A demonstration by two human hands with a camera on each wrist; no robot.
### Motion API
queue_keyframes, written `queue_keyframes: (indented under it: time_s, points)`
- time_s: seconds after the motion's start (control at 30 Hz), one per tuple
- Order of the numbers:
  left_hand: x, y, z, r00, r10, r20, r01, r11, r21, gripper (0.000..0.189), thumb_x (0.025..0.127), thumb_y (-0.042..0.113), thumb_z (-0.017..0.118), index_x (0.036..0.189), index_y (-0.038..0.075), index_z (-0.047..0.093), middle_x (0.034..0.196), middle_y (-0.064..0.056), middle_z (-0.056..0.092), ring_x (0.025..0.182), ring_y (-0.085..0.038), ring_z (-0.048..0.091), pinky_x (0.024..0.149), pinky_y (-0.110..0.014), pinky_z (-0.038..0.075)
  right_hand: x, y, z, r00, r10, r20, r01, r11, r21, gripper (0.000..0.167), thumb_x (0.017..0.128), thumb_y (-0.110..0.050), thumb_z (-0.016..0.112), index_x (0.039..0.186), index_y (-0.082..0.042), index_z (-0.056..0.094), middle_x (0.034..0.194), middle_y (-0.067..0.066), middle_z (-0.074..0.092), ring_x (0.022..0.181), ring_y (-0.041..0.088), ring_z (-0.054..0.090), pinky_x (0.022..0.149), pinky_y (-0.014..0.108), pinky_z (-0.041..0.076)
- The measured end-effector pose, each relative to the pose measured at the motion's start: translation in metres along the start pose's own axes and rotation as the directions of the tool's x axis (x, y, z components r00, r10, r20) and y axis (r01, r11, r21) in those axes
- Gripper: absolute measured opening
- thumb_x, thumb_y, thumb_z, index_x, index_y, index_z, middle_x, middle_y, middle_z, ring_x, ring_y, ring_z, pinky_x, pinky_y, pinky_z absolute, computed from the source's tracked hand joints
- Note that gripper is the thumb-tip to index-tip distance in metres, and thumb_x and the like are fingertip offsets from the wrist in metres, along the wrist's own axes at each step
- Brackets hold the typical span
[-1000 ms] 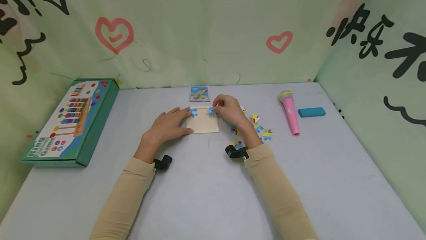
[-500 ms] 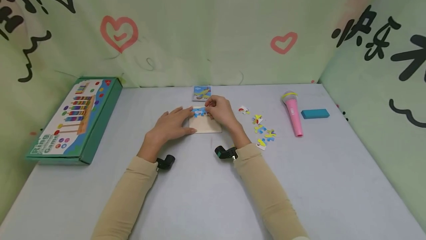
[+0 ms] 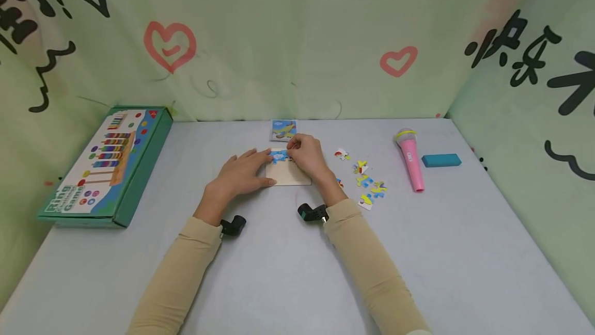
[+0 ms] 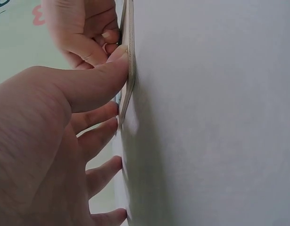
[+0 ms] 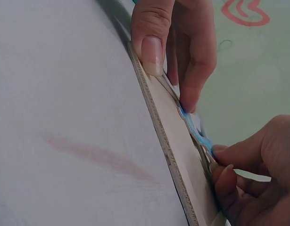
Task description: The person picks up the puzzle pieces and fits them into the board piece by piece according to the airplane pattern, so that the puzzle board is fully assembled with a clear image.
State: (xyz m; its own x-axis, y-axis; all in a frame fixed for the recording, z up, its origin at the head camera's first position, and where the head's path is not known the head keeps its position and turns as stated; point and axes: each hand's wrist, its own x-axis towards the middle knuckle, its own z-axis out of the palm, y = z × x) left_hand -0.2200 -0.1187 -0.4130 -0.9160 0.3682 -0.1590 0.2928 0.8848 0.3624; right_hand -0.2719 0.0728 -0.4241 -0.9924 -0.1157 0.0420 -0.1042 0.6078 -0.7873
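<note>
A pale wooden puzzle board [image 3: 289, 175] lies on the white table. Along its far edge sit blue puzzle pieces [image 3: 279, 156], partly covered by fingers. My left hand [image 3: 239, 172] rests at the board's left side, fingers spread; in the left wrist view its thumb presses the near edge. With thumb and forefinger my right hand [image 3: 310, 157] pinches a puzzle piece at the far edge, right against the blue ones. The right wrist view has these fingertips beside the blue strip [image 5: 194, 129], the held piece mostly hidden. Several loose puzzle pieces [image 3: 364, 181] lie right of the board.
Just behind the board is a small picture card [image 3: 283, 129] showing a yellow plane-like shape. A large green box [image 3: 99, 164] occupies the left side. To the right are a pink toy microphone [image 3: 409, 162] and a teal block [image 3: 441, 160]. Curtains stand behind.
My right hand has moved left along the far edge with the piece, closing the gap to the blue piece at the left corner. My left hand has stayed on the board.
</note>
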Motion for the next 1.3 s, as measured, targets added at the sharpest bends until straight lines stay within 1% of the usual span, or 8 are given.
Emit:
queue_keyframes:
  time_s: [0.23,0.37,0.6,0.87,0.97,1.1,1.17,1.3]
  points:
    - [0.003,0.0,0.002,1.0,0.013,-0.008,-0.013,1.0,-0.002,0.067,0.092,0.053,0.064,0.149,0.022,0.045,0.162,0.005,0.035,0.153,-0.029,0.026,0.119,-0.066,0.02,0.002,-0.002,0.001,1.0,-0.01,-0.009,0.009,0.995,-0.097,0.004,0.088,-0.008,0.069,0.091,-0.005,0.069,0.083,0.008,0.064,0.073,0.019,0.055,0.06,0.025,0.041]
    - [0.003,0.001,0.002,1.0,0.016,-0.01,-0.016,1.0,0.0,0.067,0.092,0.053,0.064,0.149,0.022,0.046,0.162,0.004,0.035,0.153,-0.029,0.026,0.119,-0.066,0.02,0.001,-0.002,0.0,1.0,-0.012,-0.004,0.011,0.993,-0.114,0.007,0.087,-0.01,0.069,0.093,-0.006,0.07,0.087,0.009,0.065,0.076,0.022,0.057,0.063,0.029,0.043]
    - [0.003,0.004,0.003,1.0,0.018,-0.013,-0.018,1.0,-0.006,0.067,0.092,0.052,0.065,0.148,0.021,0.047,0.16,0.002,0.039,0.152,-0.03,0.027,0.118,-0.067,0.021,0.0,0.004,0.001,1.0,-0.017,-0.02,0.014,0.985,-0.174,0.015,0.086,-0.013,0.073,0.098,-0.005,0.071,0.096,0.012,0.061,0.088,0.024,0.054,0.074,0.034,0.045]
    - [0.003,0.006,0.005,1.0,0.012,-0.011,-0.011,1.0,0.015,0.072,0.092,0.052,0.065,0.153,0.021,0.04,0.159,0.002,0.04,0.152,-0.03,0.027,0.118,-0.065,0.023,0.002,0.005,0.004,0.999,-0.026,-0.023,0.022,0.988,-0.15,0.015,0.085,-0.011,0.075,0.097,-0.003,0.071,0.096,0.014,0.062,0.089,0.025,0.055,0.078,0.036,0.047]
    - [0.002,0.008,0.004,1.0,0.03,0.009,-0.03,0.999,0.038,0.072,0.094,0.05,0.062,0.156,0.024,0.035,0.162,0.001,0.035,0.152,-0.032,0.026,0.118,-0.067,0.022,0.003,0.005,0.004,0.999,-0.029,-0.03,0.024,0.989,-0.148,0.016,0.084,-0.011,0.077,0.096,-0.002,0.071,0.096,0.015,0.064,0.089,0.026,0.057,0.079,0.037,0.048]
    - [0.0,0.011,0.003,0.998,0.045,0.051,-0.05,0.992,0.115,0.067,0.099,0.05,0.052,0.158,0.028,0.029,0.167,0.002,0.022,0.154,-0.034,0.021,0.117,-0.069,0.021,0.005,0.005,0.005,0.998,-0.039,-0.039,0.033,0.988,-0.154,0.017,0.084,-0.012,0.079,0.096,-0.002,0.072,0.095,0.015,0.066,0.088,0.026,0.059,0.079,0.038,0.049]
    - [0.0,0.012,0.003,0.997,0.036,0.064,-0.046,0.988,0.15,0.066,0.101,0.051,0.048,0.158,0.029,0.026,0.168,0.002,0.019,0.154,-0.034,0.019,0.117,-0.069,0.022,0.006,0.006,0.006,0.998,-0.044,-0.034,0.039,0.988,-0.147,0.017,0.084,-0.013,0.078,0.096,-0.002,0.072,0.094,0.015,0.066,0.088,0.027,0.059,0.079,0.037,0.049]
    - [-0.002,0.015,0.001,0.997,0.005,0.073,-0.018,0.986,0.167,0.065,0.101,0.052,0.047,0.158,0.03,0.026,0.168,0.002,0.018,0.155,-0.033,0.019,0.116,-0.069,0.023,0.007,0.006,0.004,0.999,-0.047,-0.002,0.046,0.992,-0.117,0.015,0.086,-0.011,0.075,0.098,-0.003,0.071,0.097,0.015,0.065,0.089,0.025,0.058,0.078,0.034,0.048]
